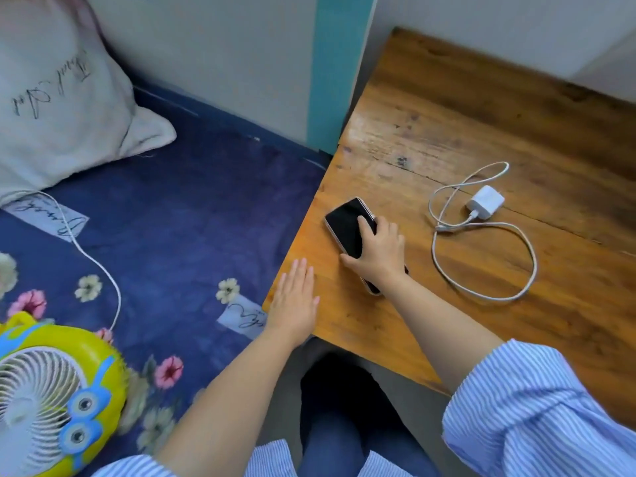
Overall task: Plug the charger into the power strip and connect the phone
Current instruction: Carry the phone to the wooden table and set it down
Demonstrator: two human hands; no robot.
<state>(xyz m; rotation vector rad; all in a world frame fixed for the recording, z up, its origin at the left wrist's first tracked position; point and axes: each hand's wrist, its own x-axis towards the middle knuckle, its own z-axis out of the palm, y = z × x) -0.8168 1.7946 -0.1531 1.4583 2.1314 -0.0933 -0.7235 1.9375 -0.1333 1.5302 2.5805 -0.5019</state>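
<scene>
Phone (pixel 346 226) lies screen-up near the wooden table's (pixel 481 132) left edge, and your right hand (pixel 377 251) grips it, covering its middle so only both ends show. Your left hand (pixel 294 301) rests flat and spread on the table corner. Well apart to the right sits the white charger (pixel 485 202) with its looped cable (pixel 481 256); no power strip is in view.
</scene>
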